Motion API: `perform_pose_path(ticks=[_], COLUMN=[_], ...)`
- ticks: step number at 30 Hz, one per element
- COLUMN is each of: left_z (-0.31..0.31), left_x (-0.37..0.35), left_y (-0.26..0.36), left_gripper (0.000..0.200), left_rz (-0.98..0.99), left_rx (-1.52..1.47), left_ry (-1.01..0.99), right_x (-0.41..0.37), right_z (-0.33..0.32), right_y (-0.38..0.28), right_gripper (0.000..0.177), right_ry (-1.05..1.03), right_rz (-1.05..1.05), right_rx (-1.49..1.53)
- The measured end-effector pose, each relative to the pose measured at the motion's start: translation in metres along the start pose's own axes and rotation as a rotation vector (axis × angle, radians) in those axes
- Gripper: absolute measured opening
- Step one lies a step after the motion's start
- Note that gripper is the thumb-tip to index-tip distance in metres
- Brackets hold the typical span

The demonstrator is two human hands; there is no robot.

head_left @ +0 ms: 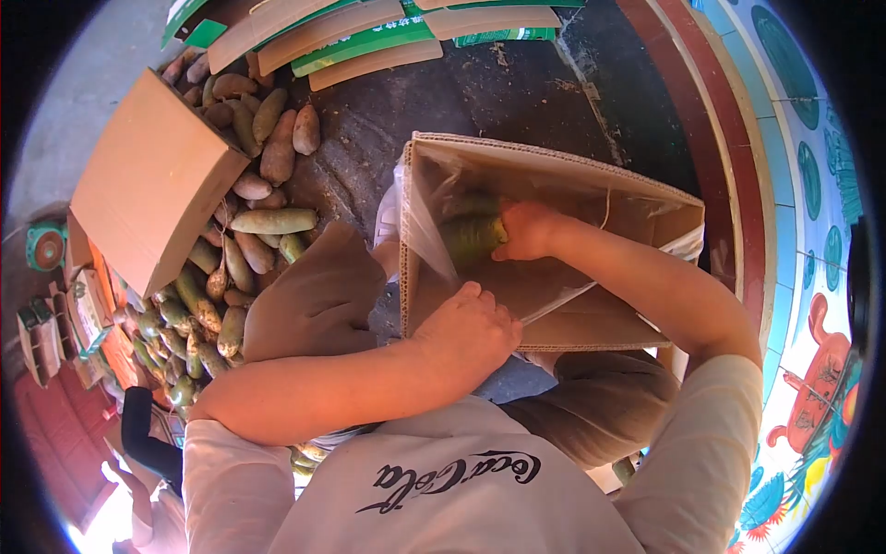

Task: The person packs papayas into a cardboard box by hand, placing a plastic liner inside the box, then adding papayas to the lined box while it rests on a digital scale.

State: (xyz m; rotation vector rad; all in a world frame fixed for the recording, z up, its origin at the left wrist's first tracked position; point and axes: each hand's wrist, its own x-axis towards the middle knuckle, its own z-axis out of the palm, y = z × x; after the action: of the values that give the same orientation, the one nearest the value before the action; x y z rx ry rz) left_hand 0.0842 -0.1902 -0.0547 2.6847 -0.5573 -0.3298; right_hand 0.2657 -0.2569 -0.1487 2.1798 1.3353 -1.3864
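An open cardboard box (554,150) stands between my knees, with a clear plastic liner (426,217) inside. My right hand (531,231) reaches into the box, its fingers closed around the end of a green radish (469,238). That radish lies on its side near the box's left wall, and its far end is blurred. At the near left rim, my left hand (471,325) is closed, with the liner's edge stretching away from it to the right. Its fingertips are partly hidden. The bottom of the box is mostly in shadow.
A large pile of soil-covered radishes (277,152) spreads along my left. Another cardboard box (161,175) rests upon the pile. Flattened green-and-brown cartons (369,46) lie ahead on the dark floor. A painted wall (784,185) runs along the right. Another person's dark sleeve (143,434) shows lower left.
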Motion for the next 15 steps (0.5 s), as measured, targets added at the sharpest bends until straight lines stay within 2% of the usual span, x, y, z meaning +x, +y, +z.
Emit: perform_pose_path(ticks=[3, 6, 9, 12, 15], left_z=[-0.001, -0.002, -0.002, 0.002, -0.002], left_x=[-0.001, -0.002, 0.0, -0.002, 0.001], left_y=[-0.001, -0.003, 0.001, 0.0, -0.001], left_gripper=[0.019, 0.02, 0.026, 0.031, 0.034], left_rz=[0.005, 0.003, -0.014, -0.069, -0.091], left_rx=[0.033, 0.087, 0.071, 0.109, 0.1], left_ry=[-0.084, 0.008, -0.182, -0.056, -0.132], right_x=[0.039, 0.061, 0.068, 0.077, 0.086], right_z=[0.033, 0.057, 0.06, 0.058, 0.064], right_y=[0.029, 0.043, 0.029, 0.01, 0.009], right_gripper=[0.068, 0.06, 0.046, 0.044, 0.047], right_ry=[-0.164, -0.261, -0.222, -0.169, -0.164], right_rz=[0.054, -0.033, -0.072, -0.072, -0.155], right_rx=[-0.034, -0.138, -0.257, -0.318, -0.339])
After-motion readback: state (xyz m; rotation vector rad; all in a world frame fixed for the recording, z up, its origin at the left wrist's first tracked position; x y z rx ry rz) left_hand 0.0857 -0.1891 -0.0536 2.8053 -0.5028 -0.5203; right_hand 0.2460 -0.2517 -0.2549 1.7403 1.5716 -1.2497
